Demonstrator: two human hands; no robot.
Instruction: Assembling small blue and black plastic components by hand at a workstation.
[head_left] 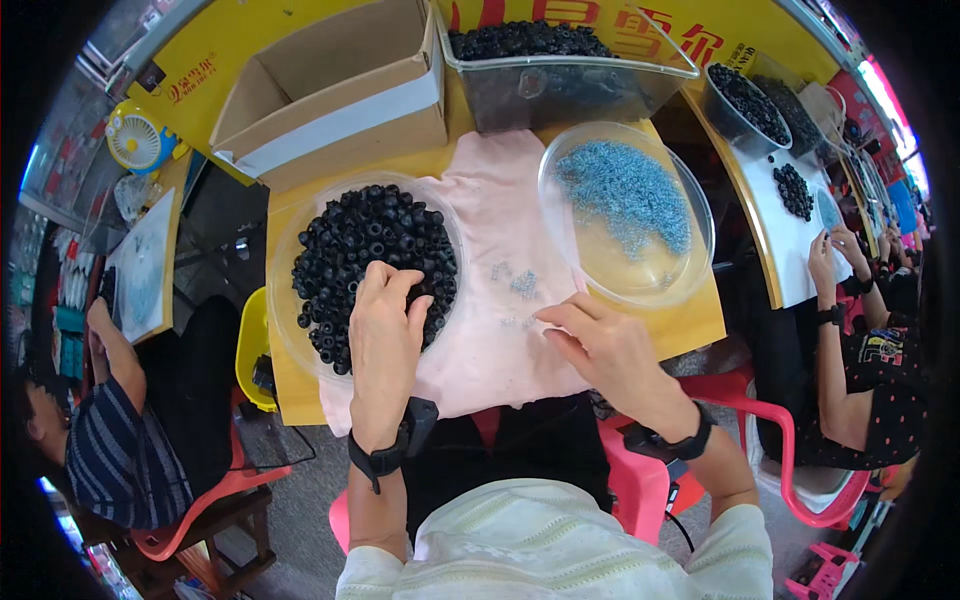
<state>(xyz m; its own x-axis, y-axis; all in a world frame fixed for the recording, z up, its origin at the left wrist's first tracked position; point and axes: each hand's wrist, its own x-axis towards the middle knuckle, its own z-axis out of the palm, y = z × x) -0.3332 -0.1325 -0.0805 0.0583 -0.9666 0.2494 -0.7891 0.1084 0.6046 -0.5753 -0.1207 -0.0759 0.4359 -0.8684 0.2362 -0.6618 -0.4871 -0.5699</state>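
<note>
My left hand (385, 318) is over a round clear tray (285, 250) heaped with small black bead-like pieces (375, 235) that have holes in them. Its fingers are bent, thumb close to the fingertips, and whatever lies in the grip is too small to make out. On the pink cloth (500, 190), my right hand (615, 355) has thumb and forefinger close together beside a few tiny clear pieces (524, 284). Anything between those fingertips cannot be made out. Behind it stands a second round clear tray (655, 285) with many tiny blue-grey pieces (625, 190).
At the back are an open cardboard box (400, 120) and a clear bin (580, 95) of black pieces. A yellow basket (255, 335) stands off the table's left edge. Other people work at a left table (145, 270) and a right table (790, 255).
</note>
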